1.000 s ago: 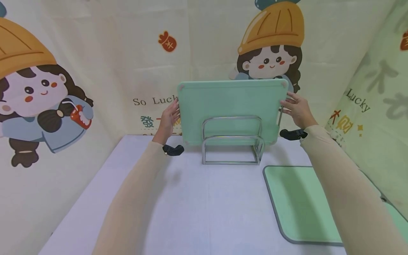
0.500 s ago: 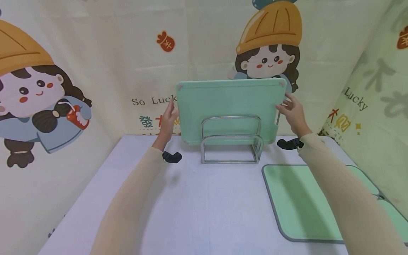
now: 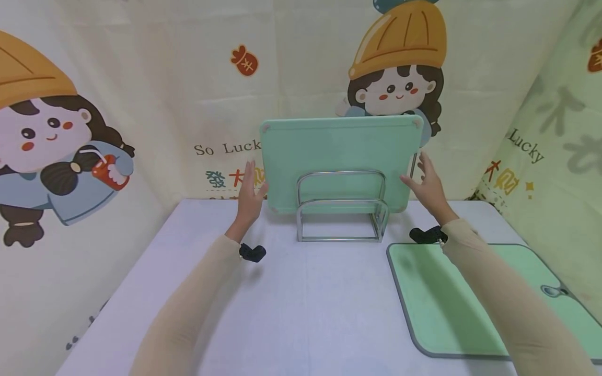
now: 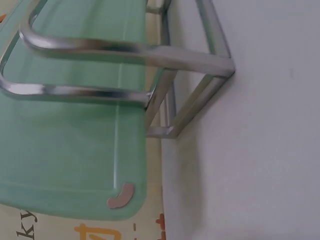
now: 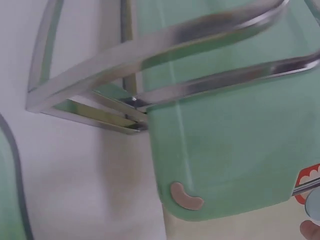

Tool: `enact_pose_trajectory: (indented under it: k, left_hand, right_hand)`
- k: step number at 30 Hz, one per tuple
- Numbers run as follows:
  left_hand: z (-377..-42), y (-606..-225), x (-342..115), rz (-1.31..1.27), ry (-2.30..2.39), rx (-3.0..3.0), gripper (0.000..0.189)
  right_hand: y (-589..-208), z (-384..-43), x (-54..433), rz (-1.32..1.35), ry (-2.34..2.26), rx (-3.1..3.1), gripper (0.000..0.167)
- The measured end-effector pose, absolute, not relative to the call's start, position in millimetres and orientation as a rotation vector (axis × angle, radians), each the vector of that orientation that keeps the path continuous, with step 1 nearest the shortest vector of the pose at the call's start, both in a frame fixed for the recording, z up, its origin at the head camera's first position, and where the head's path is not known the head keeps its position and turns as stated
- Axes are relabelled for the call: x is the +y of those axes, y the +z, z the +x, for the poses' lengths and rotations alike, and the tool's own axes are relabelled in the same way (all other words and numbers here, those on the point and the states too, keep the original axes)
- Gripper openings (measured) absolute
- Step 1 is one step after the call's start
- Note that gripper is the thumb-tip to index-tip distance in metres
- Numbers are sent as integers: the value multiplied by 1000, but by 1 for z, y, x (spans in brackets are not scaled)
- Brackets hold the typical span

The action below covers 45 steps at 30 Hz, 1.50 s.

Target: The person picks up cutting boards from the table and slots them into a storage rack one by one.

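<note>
A mint-green cutting board (image 3: 340, 146) stands upright on its long edge in a chrome wire rack (image 3: 340, 239). Pinkish corner pads (image 4: 121, 196) show on its face in both wrist views. My left hand (image 3: 250, 197) is raised beside the board's left edge, fingers straight up and thumb spread toward the lower left corner. On the other side, my right hand (image 3: 430, 190) has its fingers spread, and the thumb tip overlaps the board's right edge in the head view. Neither hand grips anything. In the right wrist view, one fingertip (image 5: 311, 230) shows at the lower right corner.
A second green board (image 3: 447, 308) with a grey rim lies flat at the right of the white table (image 3: 282, 303), partly under the right sleeve. Its far right corner has a hole. Behind the table hangs a cream cloth (image 3: 188, 68) printed with cartoon figures.
Both hands have loosened from the board's side edges, fingers straightening, and have moved down along them. The board and rack stay in place.
</note>
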<state>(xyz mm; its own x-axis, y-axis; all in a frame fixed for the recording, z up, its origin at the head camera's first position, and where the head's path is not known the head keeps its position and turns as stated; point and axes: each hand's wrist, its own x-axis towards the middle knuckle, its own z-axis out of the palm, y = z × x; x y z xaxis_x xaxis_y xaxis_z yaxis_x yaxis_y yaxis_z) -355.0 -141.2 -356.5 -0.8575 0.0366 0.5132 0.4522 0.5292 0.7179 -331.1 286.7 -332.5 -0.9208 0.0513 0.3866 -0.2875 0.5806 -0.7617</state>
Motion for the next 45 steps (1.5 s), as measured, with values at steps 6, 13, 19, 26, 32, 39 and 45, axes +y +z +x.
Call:
enact_pose_trajectory:
  k: [6,13,19,26,32,39,45]
  left_hand:
    - [-342,-366,-135,-329,-1307,-2329,67]
    - [-319,-373,-124,-352,-1404,-2284,63]
    - [-301,-380,-114,-418,-1394,-2230,59]
    - [-284,-389,-101,-500,-1355,-2258,58]
    - [-274,-397,-86,-555,-1272,-2294,59]
    - [-263,-399,-66,-574,-1260,-2305,56]
    - [-256,-397,-51,-545,-1272,-2284,57]
  right_hand:
    - [-345,-321,284,227,1248,-2463,82]
    - [-348,-301,278,271,1277,-2446,79]
    - [-351,-285,281,298,1239,-2457,75]
    - [-352,-266,285,355,1165,-2484,67]
    - [-350,-249,291,361,1090,-2515,60]
    - [-350,-231,311,312,1030,-2512,53]
    - [-353,-220,336,330,1087,-2433,50]
